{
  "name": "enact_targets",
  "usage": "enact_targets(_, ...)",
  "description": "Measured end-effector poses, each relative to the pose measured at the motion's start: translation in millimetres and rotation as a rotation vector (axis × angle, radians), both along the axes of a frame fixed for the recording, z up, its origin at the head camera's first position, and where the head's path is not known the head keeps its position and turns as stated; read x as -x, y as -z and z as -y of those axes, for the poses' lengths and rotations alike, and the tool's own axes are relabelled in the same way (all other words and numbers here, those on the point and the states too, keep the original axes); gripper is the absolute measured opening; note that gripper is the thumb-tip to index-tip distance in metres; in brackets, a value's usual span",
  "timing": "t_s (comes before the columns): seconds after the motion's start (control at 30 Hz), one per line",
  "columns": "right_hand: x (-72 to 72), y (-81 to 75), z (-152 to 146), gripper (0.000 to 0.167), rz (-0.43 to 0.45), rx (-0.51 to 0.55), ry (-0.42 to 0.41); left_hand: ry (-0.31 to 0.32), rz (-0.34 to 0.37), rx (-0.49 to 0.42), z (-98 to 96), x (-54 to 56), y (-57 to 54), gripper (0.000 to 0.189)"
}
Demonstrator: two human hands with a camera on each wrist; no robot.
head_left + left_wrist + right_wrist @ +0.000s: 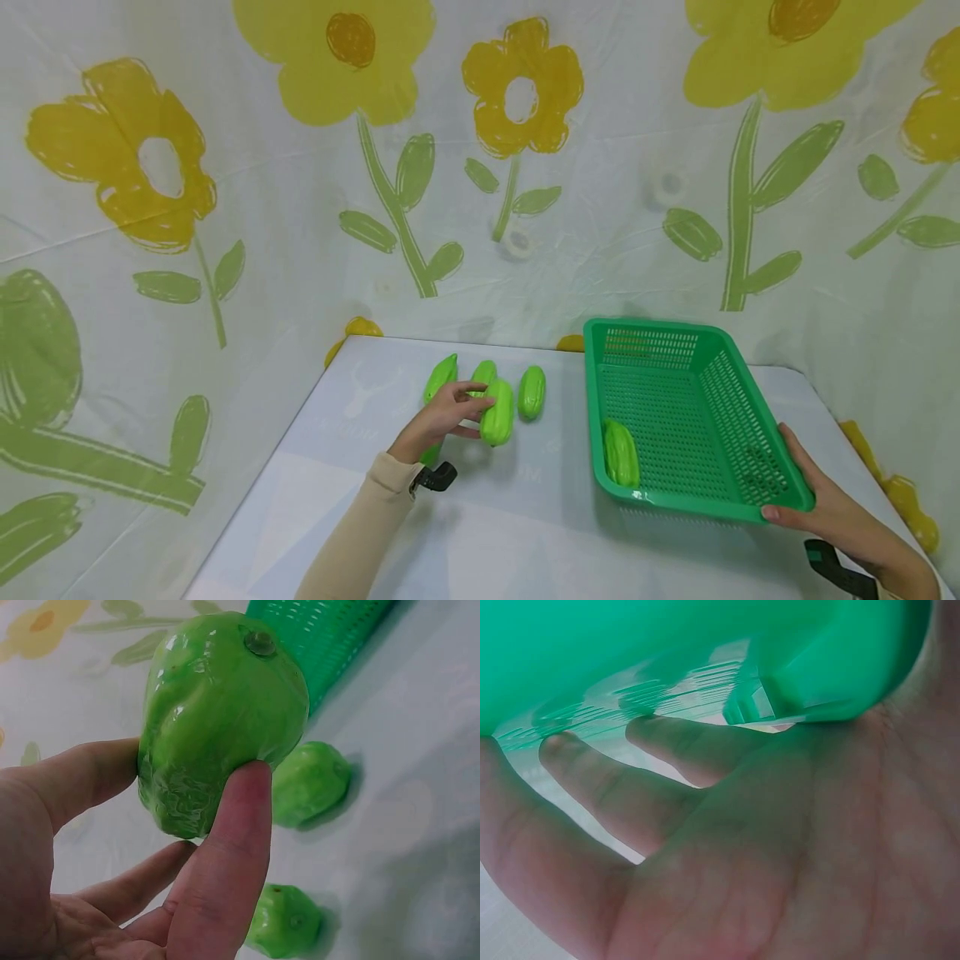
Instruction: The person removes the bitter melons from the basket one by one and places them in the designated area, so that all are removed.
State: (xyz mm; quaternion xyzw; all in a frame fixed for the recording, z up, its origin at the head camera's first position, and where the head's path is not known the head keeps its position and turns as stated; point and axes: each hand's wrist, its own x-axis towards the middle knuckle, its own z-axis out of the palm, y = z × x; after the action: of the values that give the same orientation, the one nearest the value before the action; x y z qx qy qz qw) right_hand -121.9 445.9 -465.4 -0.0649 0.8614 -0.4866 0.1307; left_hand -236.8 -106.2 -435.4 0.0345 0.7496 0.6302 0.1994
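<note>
My left hand (pixel 448 412) pinches a plump, bright green gourd (pixel 498 413) between thumb and fingers. In the left wrist view that gourd (pixel 221 712) has a glossy, wrinkled film-like surface and a round stem end. Close around the hand lie other gourds: one at the back left (pixel 441 377), one partly behind the hand (pixel 483 375), one to the right (pixel 532 392) and one partly under the wrist (pixel 431 455). My right hand (pixel 828 508) grips the near right corner of a green plastic basket (pixel 693 502), thumb at the rim. Inside, a single gourd (pixel 621 454) lies along the left wall.
The basket takes up the right part of the white table (pixel 517 533). A white cloth (pixel 600 250) printed with yellow flowers hangs behind the table and along its sides.
</note>
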Motion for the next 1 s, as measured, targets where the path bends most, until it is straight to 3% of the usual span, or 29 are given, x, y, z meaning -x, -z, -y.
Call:
enact_targets(0.63, -1.9, 2.9, -1, 0.104, -0.062, -0.05, -0.024, -0.029, 0.01, 0.026, 16.2, -11.9, 17.1, 0.057)
enact_targets(1.0, -1.9, 2.8, 0, 0.104, -0.082, -0.046, -0.032, -0.033, -0.012, 0.069, 15.1, -18.9, 22.8, 0.057)
